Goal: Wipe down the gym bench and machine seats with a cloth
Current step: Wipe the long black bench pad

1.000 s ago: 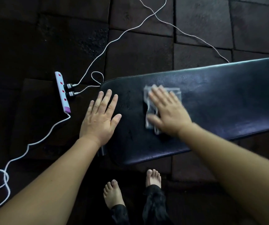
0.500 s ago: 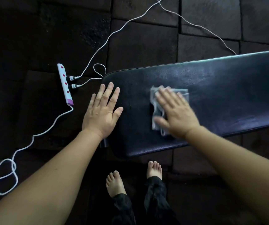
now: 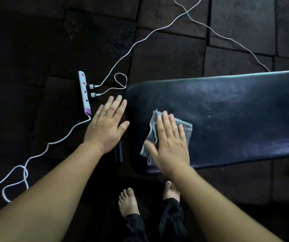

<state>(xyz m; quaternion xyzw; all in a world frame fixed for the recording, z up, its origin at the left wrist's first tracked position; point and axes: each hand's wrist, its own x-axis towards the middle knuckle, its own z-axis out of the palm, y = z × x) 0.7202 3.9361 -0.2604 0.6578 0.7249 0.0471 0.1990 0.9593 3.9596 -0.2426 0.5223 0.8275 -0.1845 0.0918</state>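
Note:
A black padded gym bench [image 3: 227, 116] runs from the middle to the right edge of the head view. A folded grey cloth [image 3: 187, 130] lies on its left end. My right hand [image 3: 170, 145] presses flat on the cloth, fingers spread, covering most of it. My left hand [image 3: 107, 126] hovers flat and empty just off the bench's left end, fingers apart, thumb near the pad's edge.
A white power strip [image 3: 84, 92] with two plugs lies on the dark tiled floor left of the bench. White cables [image 3: 140, 41] trail across the floor behind and to the left. My bare feet [image 3: 128, 201] stand below the bench's near edge. A black bench leg [image 3: 120, 152] shows by my left wrist.
My right hand has slid the cloth left and nearer along the bench, and the cloth has turned to a slant. My left hand stays by the bench end.

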